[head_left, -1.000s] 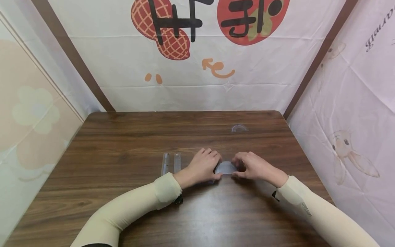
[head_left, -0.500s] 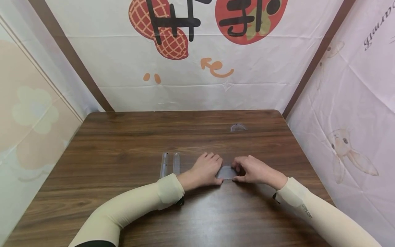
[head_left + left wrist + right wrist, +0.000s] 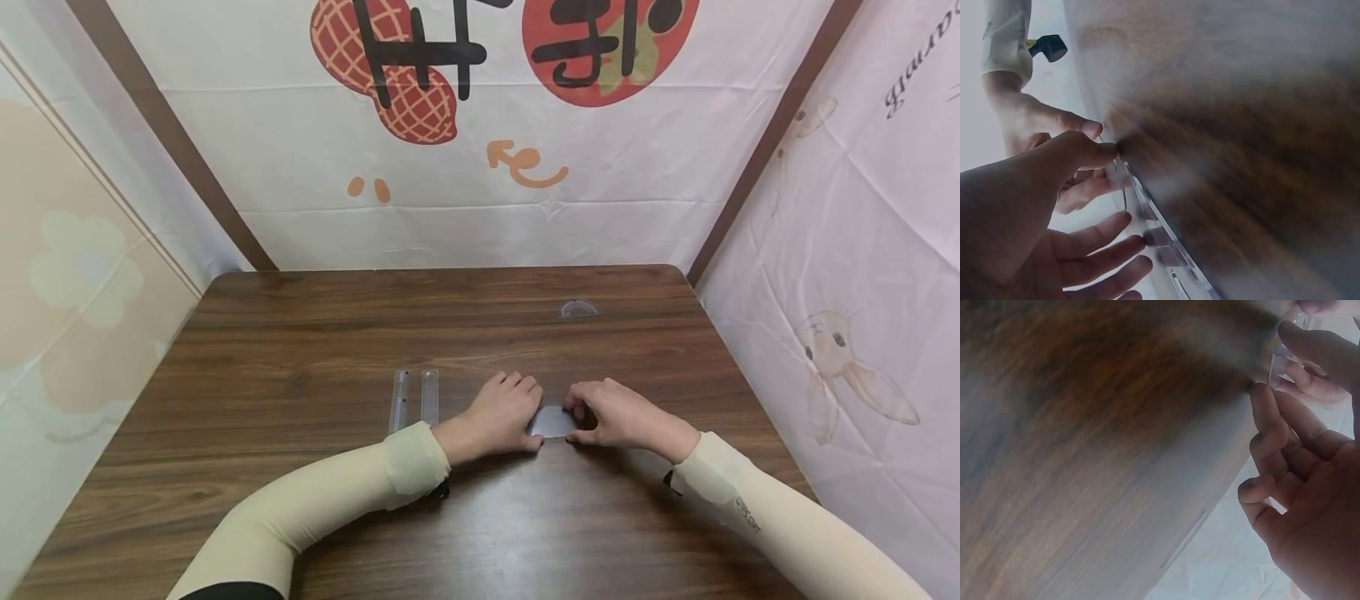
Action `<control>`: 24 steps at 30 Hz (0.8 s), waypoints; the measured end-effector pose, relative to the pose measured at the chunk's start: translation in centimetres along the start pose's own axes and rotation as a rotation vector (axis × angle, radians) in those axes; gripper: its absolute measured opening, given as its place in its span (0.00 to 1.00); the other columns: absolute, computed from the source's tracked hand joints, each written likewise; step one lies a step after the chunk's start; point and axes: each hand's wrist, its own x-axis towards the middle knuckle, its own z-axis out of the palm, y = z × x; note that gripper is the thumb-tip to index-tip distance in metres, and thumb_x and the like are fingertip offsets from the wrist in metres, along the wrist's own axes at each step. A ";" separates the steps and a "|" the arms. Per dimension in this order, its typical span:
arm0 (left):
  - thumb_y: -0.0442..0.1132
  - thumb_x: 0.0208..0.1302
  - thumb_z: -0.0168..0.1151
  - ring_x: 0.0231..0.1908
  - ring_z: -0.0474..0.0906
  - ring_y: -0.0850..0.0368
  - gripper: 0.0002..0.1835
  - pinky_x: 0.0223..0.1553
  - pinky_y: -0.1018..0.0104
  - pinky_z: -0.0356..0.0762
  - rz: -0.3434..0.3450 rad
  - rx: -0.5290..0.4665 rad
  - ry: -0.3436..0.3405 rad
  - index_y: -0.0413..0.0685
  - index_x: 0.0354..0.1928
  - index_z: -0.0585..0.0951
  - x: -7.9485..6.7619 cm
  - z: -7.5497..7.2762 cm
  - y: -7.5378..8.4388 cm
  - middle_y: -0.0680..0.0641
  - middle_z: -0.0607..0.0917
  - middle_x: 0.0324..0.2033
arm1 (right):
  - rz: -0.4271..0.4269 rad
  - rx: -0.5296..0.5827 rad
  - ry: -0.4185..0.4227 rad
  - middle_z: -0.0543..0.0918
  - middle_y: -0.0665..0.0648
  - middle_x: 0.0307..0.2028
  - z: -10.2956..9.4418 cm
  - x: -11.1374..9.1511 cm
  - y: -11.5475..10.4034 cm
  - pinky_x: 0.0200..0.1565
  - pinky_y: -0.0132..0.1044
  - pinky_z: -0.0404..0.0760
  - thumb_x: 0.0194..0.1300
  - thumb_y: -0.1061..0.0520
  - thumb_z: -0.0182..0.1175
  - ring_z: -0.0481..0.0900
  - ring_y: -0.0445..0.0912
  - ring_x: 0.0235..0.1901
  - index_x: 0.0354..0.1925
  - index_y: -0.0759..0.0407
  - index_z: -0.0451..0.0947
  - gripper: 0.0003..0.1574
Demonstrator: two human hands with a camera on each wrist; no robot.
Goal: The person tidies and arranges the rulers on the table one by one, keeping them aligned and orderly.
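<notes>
Both hands meet over a clear half-round protractor [image 3: 553, 423], its straight side towards me, low at the table; no markings can be made out on it. My left hand [image 3: 498, 417] holds its left side between thumb and fingers, other fingers spread. On the opposite side, my right hand [image 3: 618, 419] grips it between thumb and index finger. The right wrist view shows the clear edge [image 3: 1272, 370] between those fingertips. Left of the left hand lie two clear rulers, a wider one [image 3: 401, 400] and a narrower one [image 3: 430, 396], their near ends hidden by the left arm.
A second clear protractor [image 3: 580, 309] lies towards the back right of the brown wooden table [image 3: 300, 333]. Printed cloth walls [image 3: 480, 233] enclose the table at the back and both sides.
Both hands have brought the protractor slightly nearer to me and lower in the head view; over the last half second they have barely moved. The rulers and the far protractor stay put.
</notes>
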 end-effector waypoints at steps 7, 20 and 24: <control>0.69 0.60 0.73 0.52 0.82 0.52 0.31 0.54 0.56 0.78 0.002 -0.004 -0.006 0.51 0.50 0.83 -0.1 -0.2 -0.1 0.50 0.85 0.52 | -0.001 -0.007 -0.005 0.82 0.45 0.33 0.0 0.1 -0.1 0.42 0.44 0.80 0.60 0.49 0.81 0.79 0.39 0.33 0.44 0.54 0.83 0.20; 0.69 0.61 0.72 0.54 0.82 0.51 0.34 0.56 0.56 0.78 0.009 -0.006 -0.050 0.49 0.54 0.84 0.0 -0.6 -0.1 0.49 0.84 0.54 | 0.021 -0.011 -0.022 0.81 0.44 0.33 -0.1 -0.1 -0.3 0.41 0.42 0.75 0.60 0.48 0.81 0.76 0.36 0.32 0.42 0.52 0.82 0.20; 0.69 0.61 0.72 0.55 0.82 0.51 0.34 0.57 0.55 0.78 0.014 -0.010 -0.058 0.49 0.54 0.84 0.0 -0.6 0.0 0.49 0.84 0.55 | 0.031 -0.003 -0.032 0.81 0.44 0.33 -0.2 -0.1 -0.4 0.40 0.41 0.72 0.60 0.48 0.81 0.76 0.37 0.32 0.42 0.51 0.82 0.20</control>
